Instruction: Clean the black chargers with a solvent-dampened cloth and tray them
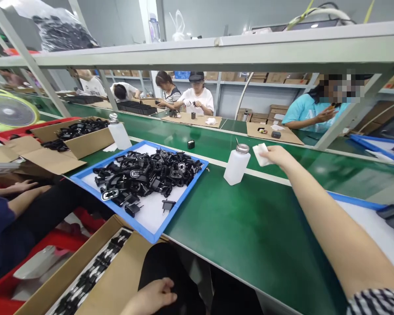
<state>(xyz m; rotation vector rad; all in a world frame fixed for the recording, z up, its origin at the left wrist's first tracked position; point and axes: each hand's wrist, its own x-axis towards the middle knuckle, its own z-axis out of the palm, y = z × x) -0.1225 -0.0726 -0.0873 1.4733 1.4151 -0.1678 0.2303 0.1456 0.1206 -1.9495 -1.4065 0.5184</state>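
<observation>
My right hand [277, 156] reaches out over the green bench and pinches a folded white wipe [262, 155] between thumb and fingers. Just left of the wipe stands a white square pump bottle [237, 166] with a metal top, upright and apart from my hand. Low in the view, my left hand [154, 297] rests by my dark-clothed leg, fingers loosely curled with nothing visible in them. A blue-rimmed tray [180, 203] lies left of the bottle, heaped with black plug adapters [147, 170].
A small black block [191, 144] sits behind the tray. Cardboard boxes with black parts stand at left [92, 142] and below [95, 243]. A second bottle [119, 133] is at the tray's far corner. A shelf [216, 50] crosses above; co-workers sit opposite and left.
</observation>
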